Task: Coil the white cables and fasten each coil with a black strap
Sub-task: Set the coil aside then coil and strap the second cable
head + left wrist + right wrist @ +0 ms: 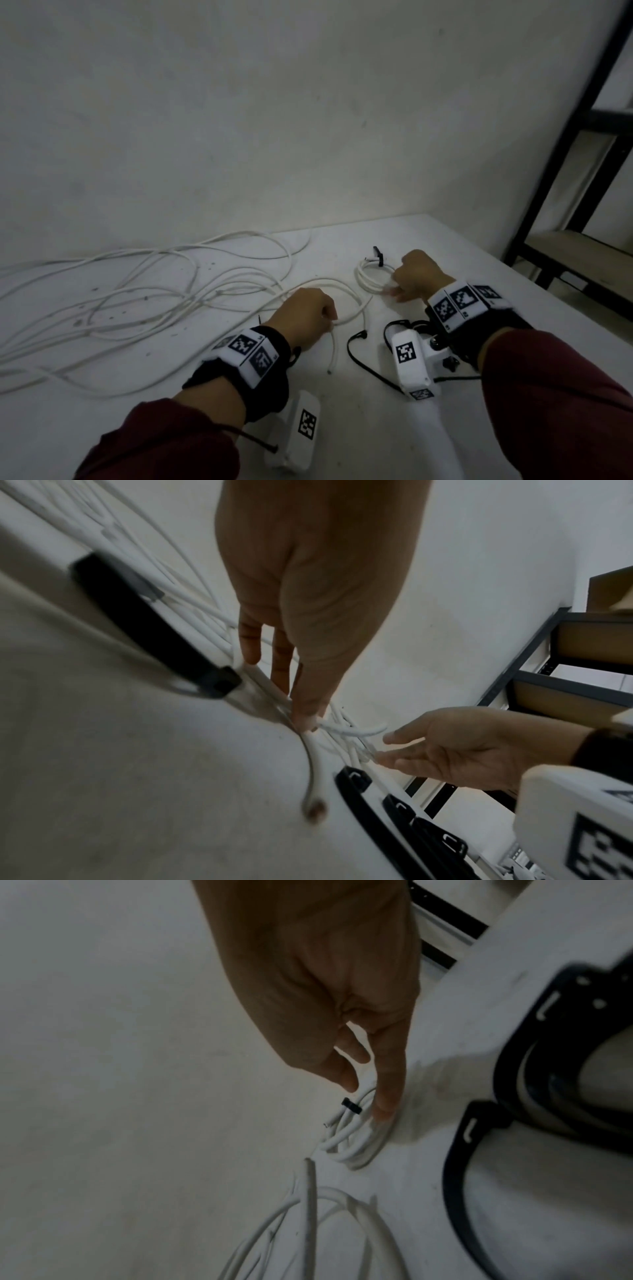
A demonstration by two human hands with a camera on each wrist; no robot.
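Loose white cables (pixel 137 298) sprawl over the left of the white table (pixel 445 246). My left hand (pixel 330 320) pinches one cable (pixel 356 308) close to its cut end (pixel 329 371); in the left wrist view the thumb (pixel 304 715) presses it down. A small finished coil (pixel 359 279) lies further back, bound by a black strap (pixel 379 257). My right hand (pixel 394 291) is open, and its index fingertip (pixel 383 1110) touches that coil (pixel 359 1150) beside the strap (pixel 351 1106). Spare black straps (pixel 356 791) lie near the right wrist, one (pixel 352 349) between my hands.
A black metal shelf rack (pixel 582 171) with wooden boards stands off the table's right edge. A plain wall (pixel 274 120) closes the far side. Another black strap (pixel 154 623) lies to the left of my left hand.
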